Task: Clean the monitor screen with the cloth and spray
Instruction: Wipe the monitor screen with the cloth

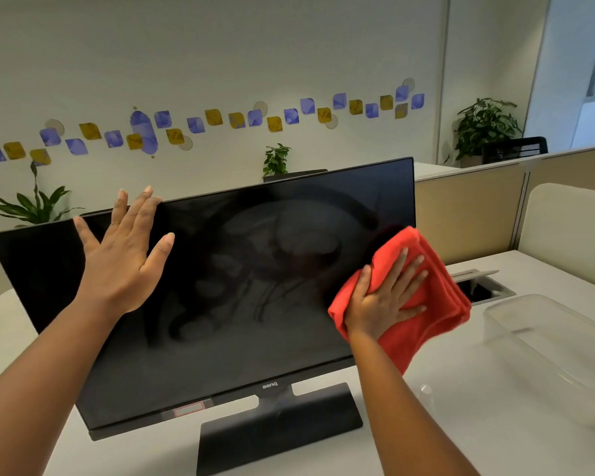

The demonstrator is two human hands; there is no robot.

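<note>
Red cloth [423,297], black monitor screen [241,304] with grey smears, white desk [461,407], blue and mustard wall decals [203,121], green plants [485,127]

Two bare forearms in frame, no sleeves visible up to the bottom edge. Left hand [117,262] and right hand [385,297]: no gloves, rings, watch or wristbands. Nails short, unpainted as far as visible.

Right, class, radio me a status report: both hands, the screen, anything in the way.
Left hand open near monitor top edge. Right hand presses red cloth on screen's right side. Nothing blocking.
</note>
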